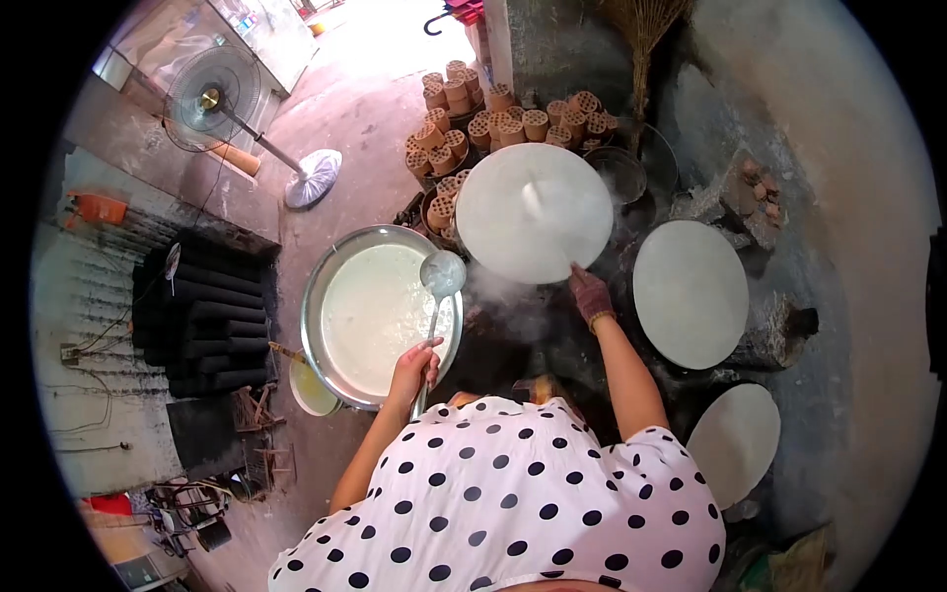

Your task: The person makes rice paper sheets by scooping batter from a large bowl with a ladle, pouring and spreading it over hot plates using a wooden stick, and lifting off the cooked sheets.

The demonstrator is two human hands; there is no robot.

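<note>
My left hand is closed around the handle of a metal ladle, whose bowl is over the right rim of a wide metal basin of creamy white liquid. On my right hand is a dark reddish glove; its fingers meet the lower edge of a large round pale lid. Steam drifts around this lid and below it. Whether the gloved fingers pinch the edge is too small to tell.
Two more round pale discs lie at the right. Behind the lid are clay-coloured perforated cylinders. A standing fan is at the upper left, black cylinders at the left. A yellowish bowl sits beside the basin.
</note>
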